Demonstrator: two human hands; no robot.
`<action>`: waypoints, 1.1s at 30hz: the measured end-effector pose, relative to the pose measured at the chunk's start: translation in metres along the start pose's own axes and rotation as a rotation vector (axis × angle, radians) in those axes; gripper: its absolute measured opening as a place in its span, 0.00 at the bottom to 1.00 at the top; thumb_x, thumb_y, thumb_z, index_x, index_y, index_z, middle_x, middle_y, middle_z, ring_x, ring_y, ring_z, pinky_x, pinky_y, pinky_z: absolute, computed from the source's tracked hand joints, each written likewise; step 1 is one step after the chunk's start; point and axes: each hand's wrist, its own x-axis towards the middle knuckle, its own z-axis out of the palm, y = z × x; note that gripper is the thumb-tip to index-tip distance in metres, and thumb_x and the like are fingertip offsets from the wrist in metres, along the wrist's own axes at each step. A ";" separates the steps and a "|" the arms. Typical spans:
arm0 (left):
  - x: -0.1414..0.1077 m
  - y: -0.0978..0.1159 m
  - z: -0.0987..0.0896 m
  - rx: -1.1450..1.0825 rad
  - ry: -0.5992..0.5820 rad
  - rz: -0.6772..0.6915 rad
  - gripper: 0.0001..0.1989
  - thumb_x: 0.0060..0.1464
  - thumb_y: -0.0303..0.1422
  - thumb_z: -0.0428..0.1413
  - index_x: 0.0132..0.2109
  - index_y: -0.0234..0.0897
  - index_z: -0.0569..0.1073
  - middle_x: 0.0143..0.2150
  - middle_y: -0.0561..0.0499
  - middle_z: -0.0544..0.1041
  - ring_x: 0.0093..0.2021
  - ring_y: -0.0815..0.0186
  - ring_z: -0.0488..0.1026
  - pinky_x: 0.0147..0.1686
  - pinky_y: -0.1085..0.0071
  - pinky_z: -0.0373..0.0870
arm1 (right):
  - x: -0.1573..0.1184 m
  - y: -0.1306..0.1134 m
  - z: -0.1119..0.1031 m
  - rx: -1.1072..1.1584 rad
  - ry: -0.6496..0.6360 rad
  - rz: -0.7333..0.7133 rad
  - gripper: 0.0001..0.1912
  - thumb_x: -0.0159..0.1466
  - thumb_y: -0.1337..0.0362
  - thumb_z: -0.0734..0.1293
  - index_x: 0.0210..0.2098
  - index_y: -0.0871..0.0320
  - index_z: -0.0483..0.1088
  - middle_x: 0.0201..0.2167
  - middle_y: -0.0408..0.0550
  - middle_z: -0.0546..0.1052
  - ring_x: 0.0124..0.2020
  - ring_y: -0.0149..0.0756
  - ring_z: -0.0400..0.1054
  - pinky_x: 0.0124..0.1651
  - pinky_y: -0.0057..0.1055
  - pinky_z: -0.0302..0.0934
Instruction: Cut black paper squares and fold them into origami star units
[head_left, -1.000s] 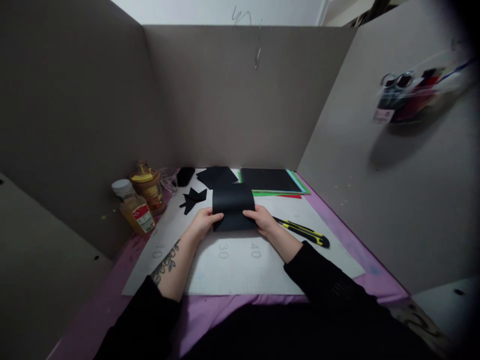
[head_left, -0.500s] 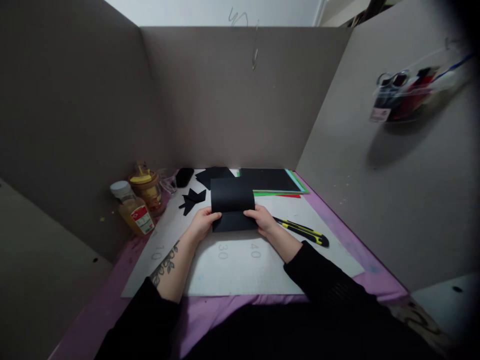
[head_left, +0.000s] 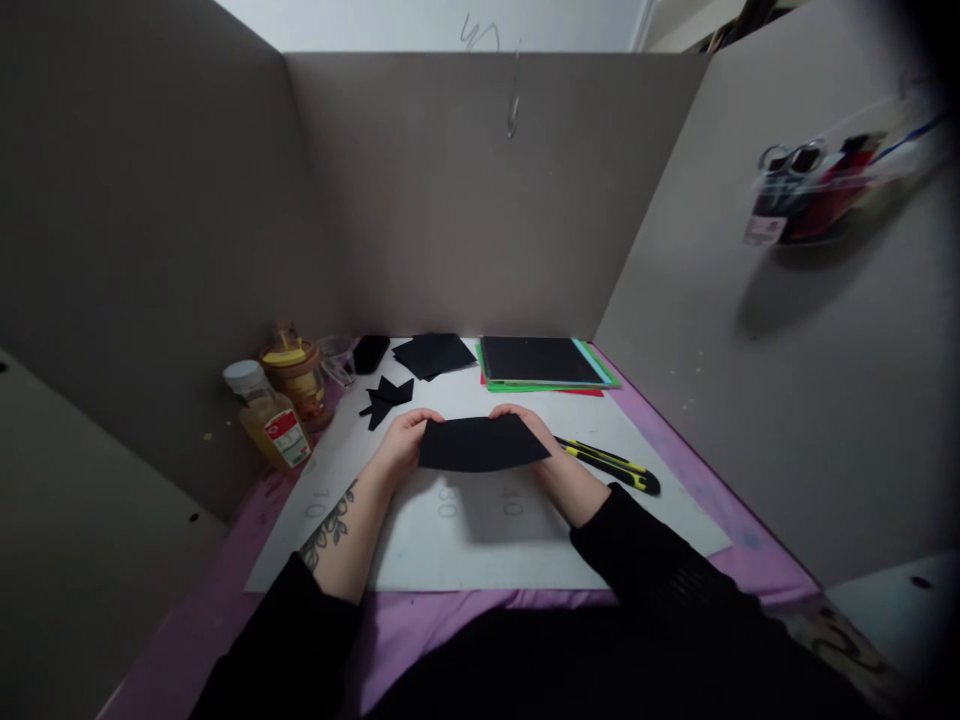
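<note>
A sheet of black paper (head_left: 480, 446) is held between my two hands above the white mat (head_left: 480, 560). My left hand (head_left: 407, 440) pinches its left end, with the thumb along the far edge. On the far right side of the paper, my right hand (head_left: 521, 420) is closed on the edge; part of that hand is hidden under the sheet. The paper bows slightly and its near edge hangs towards me. Left of it lies a folded black paper shape (head_left: 385, 400) with pointed ends. A yellow and black utility knife (head_left: 615, 466) rests beside my right wrist.
Black paper squares (head_left: 436, 355) and a stack of coloured sheets (head_left: 540, 360) lie at the back. A glue bottle (head_left: 270, 420), a brown cup (head_left: 296, 375), a clear cup (head_left: 337, 360) and a black object (head_left: 370, 354) stand left. Grey panels enclose three sides; a clear holder (head_left: 817, 195) hangs right.
The black paper, upright with a bent lower part before, has tipped down towards me and now lies nearly flat. Both hands have shifted to its far edge, uncovering the black squares behind.
</note>
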 end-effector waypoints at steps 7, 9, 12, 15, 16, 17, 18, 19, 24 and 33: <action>-0.008 0.014 0.001 -0.093 -0.032 -0.024 0.11 0.33 0.28 0.57 0.30 0.31 0.78 0.21 0.51 0.74 0.20 0.70 0.67 0.18 0.77 0.59 | -0.005 -0.002 -0.006 0.077 -0.081 -0.050 0.10 0.48 0.63 0.67 0.31 0.57 0.75 0.25 0.45 0.77 0.25 0.34 0.69 0.32 0.30 0.64; -0.009 0.014 0.001 -0.119 -0.039 -0.023 0.14 0.33 0.28 0.57 0.33 0.31 0.78 0.21 0.51 0.74 0.19 0.71 0.68 0.18 0.77 0.59 | -0.005 -0.001 -0.007 0.164 -0.135 -0.042 0.13 0.49 0.63 0.67 0.35 0.57 0.75 0.29 0.46 0.78 0.29 0.36 0.72 0.35 0.30 0.65; -0.007 0.010 0.002 -0.151 -0.016 0.005 0.16 0.34 0.30 0.62 0.36 0.32 0.77 0.27 0.48 0.78 0.26 0.67 0.73 0.22 0.77 0.63 | -0.005 0.001 -0.005 0.239 -0.183 -0.025 0.17 0.47 0.65 0.70 0.38 0.57 0.74 0.35 0.47 0.79 0.38 0.39 0.73 0.35 0.28 0.66; -0.003 0.003 0.003 -0.087 0.039 0.024 0.17 0.35 0.36 0.66 0.35 0.32 0.76 0.32 0.45 0.79 0.33 0.64 0.76 0.26 0.76 0.64 | -0.002 0.004 -0.002 0.194 -0.135 0.013 0.17 0.44 0.65 0.75 0.35 0.58 0.73 0.36 0.49 0.79 0.39 0.41 0.74 0.30 0.26 0.66; -0.001 0.001 0.003 -0.040 0.051 0.032 0.17 0.36 0.38 0.66 0.33 0.32 0.76 0.31 0.45 0.78 0.32 0.65 0.75 0.26 0.76 0.64 | 0.000 0.005 -0.002 0.175 -0.095 0.012 0.17 0.44 0.62 0.75 0.33 0.58 0.73 0.33 0.49 0.79 0.36 0.40 0.74 0.28 0.25 0.65; 0.000 0.000 0.004 0.011 0.058 0.043 0.16 0.37 0.40 0.66 0.30 0.32 0.75 0.29 0.46 0.78 0.29 0.66 0.74 0.25 0.76 0.63 | 0.001 0.007 -0.001 0.158 -0.048 0.004 0.16 0.44 0.60 0.76 0.30 0.59 0.72 0.30 0.48 0.79 0.32 0.37 0.74 0.26 0.24 0.64; 0.000 -0.001 0.004 0.060 0.062 0.057 0.16 0.39 0.41 0.65 0.27 0.32 0.74 0.25 0.48 0.76 0.25 0.69 0.72 0.24 0.76 0.61 | 0.003 0.008 -0.001 0.141 0.005 -0.015 0.15 0.45 0.58 0.76 0.27 0.59 0.71 0.25 0.47 0.77 0.27 0.34 0.73 0.23 0.23 0.62; 0.001 -0.002 0.004 0.103 0.065 0.077 0.16 0.40 0.42 0.64 0.24 0.33 0.72 0.22 0.50 0.74 0.22 0.71 0.69 0.22 0.76 0.59 | 0.005 0.010 -0.002 0.121 0.056 -0.041 0.15 0.46 0.57 0.76 0.25 0.59 0.70 0.21 0.44 0.75 0.23 0.30 0.70 0.22 0.22 0.60; -0.001 -0.004 0.003 0.219 0.070 0.125 0.19 0.42 0.40 0.63 0.19 0.35 0.64 0.13 0.59 0.62 0.15 0.76 0.57 0.18 0.76 0.50 | 0.008 0.015 -0.003 0.038 0.185 -0.101 0.16 0.46 0.56 0.76 0.23 0.58 0.67 0.18 0.40 0.71 0.20 0.27 0.66 0.22 0.22 0.60; 0.000 -0.020 0.012 -0.045 -0.039 -0.005 0.20 0.34 0.32 0.69 0.37 0.32 0.74 0.32 0.48 0.78 0.32 0.62 0.75 0.35 0.68 0.69 | 0.005 0.010 0.006 -0.061 0.184 -0.133 0.18 0.44 0.54 0.75 0.22 0.59 0.68 0.18 0.45 0.74 0.21 0.31 0.69 0.25 0.27 0.61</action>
